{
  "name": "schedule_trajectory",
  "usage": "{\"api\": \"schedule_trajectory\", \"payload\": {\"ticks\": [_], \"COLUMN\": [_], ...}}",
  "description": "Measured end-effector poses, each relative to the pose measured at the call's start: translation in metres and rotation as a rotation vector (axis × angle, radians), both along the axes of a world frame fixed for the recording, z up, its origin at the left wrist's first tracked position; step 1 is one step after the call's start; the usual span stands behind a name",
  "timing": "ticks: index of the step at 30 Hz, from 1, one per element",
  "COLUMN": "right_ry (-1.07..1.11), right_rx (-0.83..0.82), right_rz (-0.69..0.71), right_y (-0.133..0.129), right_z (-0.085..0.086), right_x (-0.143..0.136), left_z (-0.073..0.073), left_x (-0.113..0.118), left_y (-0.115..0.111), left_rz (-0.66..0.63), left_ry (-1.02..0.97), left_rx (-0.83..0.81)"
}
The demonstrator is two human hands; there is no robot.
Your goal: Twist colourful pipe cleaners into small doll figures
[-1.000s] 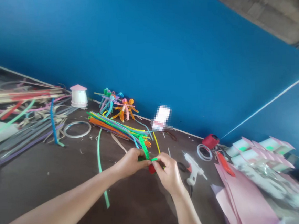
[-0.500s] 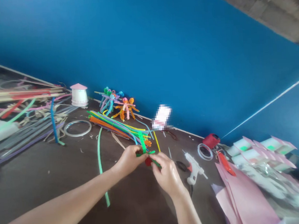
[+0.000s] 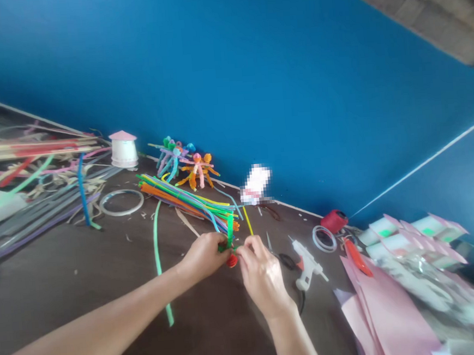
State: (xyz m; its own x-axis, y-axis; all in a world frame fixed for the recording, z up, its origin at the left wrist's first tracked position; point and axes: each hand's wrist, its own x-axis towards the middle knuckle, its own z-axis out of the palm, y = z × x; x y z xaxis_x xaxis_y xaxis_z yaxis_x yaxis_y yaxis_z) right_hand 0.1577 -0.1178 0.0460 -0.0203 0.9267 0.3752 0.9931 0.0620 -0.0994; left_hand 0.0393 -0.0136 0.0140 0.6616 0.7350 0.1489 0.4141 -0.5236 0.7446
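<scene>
My left hand (image 3: 204, 258) is closed in a pinch on a green pipe-cleaner piece (image 3: 230, 230); one green leg sticks up past the fingertips. Beneath the fingers a coiled red part (image 3: 232, 261) of the same piece shows. My right hand (image 3: 263, 276) pinches a short green end at the piece's right side, fingers pressed together. The fingers hide most of the joint. Just beyond the hands lies a bundle of coloured pipe cleaners (image 3: 189, 199). Behind it stand several finished pipe-cleaner figures (image 3: 198, 172) with legs.
On the right are a white glue gun (image 3: 308, 265), a clear ring (image 3: 324, 239), a red spool (image 3: 334, 221), a red cutter (image 3: 357, 256) and pink sheets (image 3: 395, 312). A pale green strip (image 3: 158, 255), a white roll (image 3: 122, 203) and a white cup (image 3: 124, 150) are on the left.
The green leg has tipped more upright and to the right. The red coil has shifted slightly left, and my right hand's fingers have drawn together on the green end.
</scene>
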Motion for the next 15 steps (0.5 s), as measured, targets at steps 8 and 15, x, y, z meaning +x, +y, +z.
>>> {"api": "schedule_trajectory", "payload": {"ticks": [8,15], "right_ry": [0.632,1.078], "right_rx": [-0.051,-0.206], "right_rz": [-0.013,-0.085], "right_y": [0.008,0.013], "right_z": [-0.013,-0.017], "right_x": [0.013,0.023], "left_z": [0.007,0.009], "left_x": [-0.005,-0.004], "left_y": [-0.001,0.001], "left_rz": [-0.307,-0.353], "left_ry": [-0.036,-0.251], "left_rx": [0.189,-0.152]}}
